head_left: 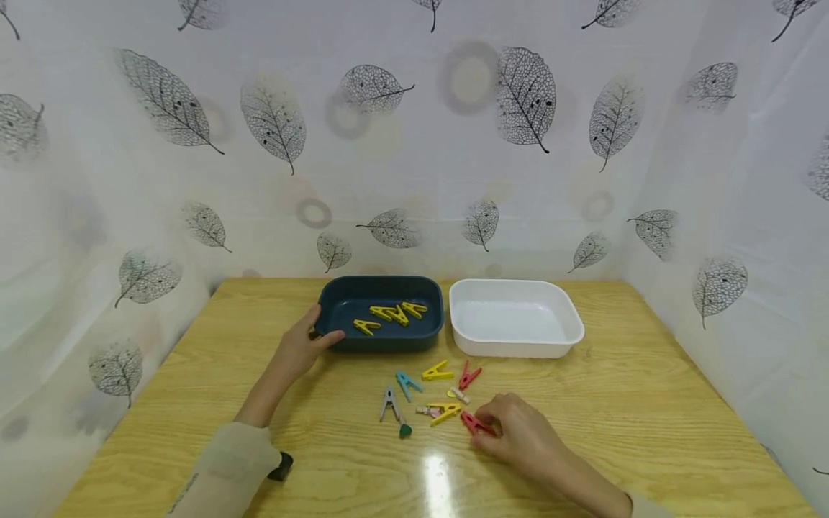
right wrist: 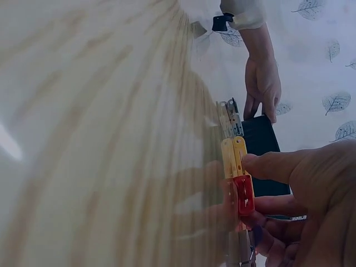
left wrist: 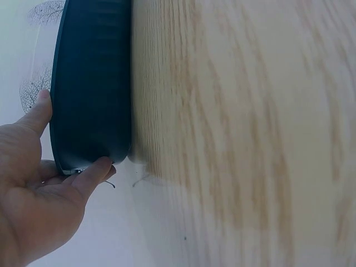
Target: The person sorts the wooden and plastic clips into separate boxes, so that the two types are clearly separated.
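My left hand [head_left: 303, 344] grips the left end of a dark blue bin [head_left: 388, 344], thumb at its front corner and fingers at the rim. Several yellow clothespins [head_left: 367, 326] lie inside that bin. On the table, my right hand [head_left: 518, 435] has its thumb and fingers around a red clothespin [head_left: 476, 423]; their exact contact is partly hidden. In the right wrist view the red clothespin [right wrist: 243, 194] shows between the fingers, close to a yellow clothespin [right wrist: 233, 156]. Beside it lie another yellow clothespin [head_left: 445, 413] and a small pink-and-wood clip [head_left: 427, 411].
A white bin [head_left: 518, 347] stands right of the dark one. Between bins and hands lie a yellow clothespin [head_left: 437, 371], a red one [head_left: 469, 375], a blue one [head_left: 408, 384], a grey one [head_left: 389, 403], a small wooden clip [head_left: 460, 395] and a green-tipped clip [head_left: 405, 430]. Leaf-patterned curtain encloses the table.
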### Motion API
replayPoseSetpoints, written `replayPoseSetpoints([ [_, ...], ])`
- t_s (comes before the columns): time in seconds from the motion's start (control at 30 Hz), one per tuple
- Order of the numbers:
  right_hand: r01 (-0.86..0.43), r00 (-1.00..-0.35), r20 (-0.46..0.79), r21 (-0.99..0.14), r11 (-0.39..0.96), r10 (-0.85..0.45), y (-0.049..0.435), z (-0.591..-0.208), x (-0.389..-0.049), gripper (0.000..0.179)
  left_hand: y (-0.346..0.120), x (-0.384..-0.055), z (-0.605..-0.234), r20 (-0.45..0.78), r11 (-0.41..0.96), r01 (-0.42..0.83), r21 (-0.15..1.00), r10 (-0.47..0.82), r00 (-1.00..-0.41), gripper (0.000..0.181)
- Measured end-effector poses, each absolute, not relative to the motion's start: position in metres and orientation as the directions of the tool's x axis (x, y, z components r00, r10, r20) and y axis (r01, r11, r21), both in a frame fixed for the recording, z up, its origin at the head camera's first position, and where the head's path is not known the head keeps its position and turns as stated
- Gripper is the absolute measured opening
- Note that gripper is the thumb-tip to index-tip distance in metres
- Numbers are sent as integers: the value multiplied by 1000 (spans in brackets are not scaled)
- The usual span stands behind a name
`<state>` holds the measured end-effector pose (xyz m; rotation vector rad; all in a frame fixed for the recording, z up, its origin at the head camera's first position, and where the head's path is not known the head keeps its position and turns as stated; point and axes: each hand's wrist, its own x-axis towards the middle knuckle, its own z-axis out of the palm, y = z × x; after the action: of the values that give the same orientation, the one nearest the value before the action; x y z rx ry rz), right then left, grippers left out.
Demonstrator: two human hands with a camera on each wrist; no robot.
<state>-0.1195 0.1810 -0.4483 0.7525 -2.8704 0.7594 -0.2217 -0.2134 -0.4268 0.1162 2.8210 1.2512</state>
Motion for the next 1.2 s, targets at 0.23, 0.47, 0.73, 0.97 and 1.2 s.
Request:
replayPoseSetpoints([
  [0.23,-495,-868,194,-425,758,-457,179,-449,-119,28,-214,-222,-427,-19,669,45,742,88,-996,91],
  [0.47,-492,-869,181,-408,769,-461,178,-450,-120,28,-213,-221,-428,-23,669,42,742,88,-996,91],
  [0.73,-490,-870,176,-414,768,-460,178,-451,-120,22,-213,-221,-429,-22,667,39,744,84,-996,91],
  [0.97,-503,-864,207,-393,770,-459,180,-449,-118,20,-214,-222,-430,-21,666,43,745,88,-996,92],
  [1.2,-512,-859,239,-434,741,-453,182,-443,-120,15,-216,-225,-432,-15,668,47,743,86,-996,92],
])
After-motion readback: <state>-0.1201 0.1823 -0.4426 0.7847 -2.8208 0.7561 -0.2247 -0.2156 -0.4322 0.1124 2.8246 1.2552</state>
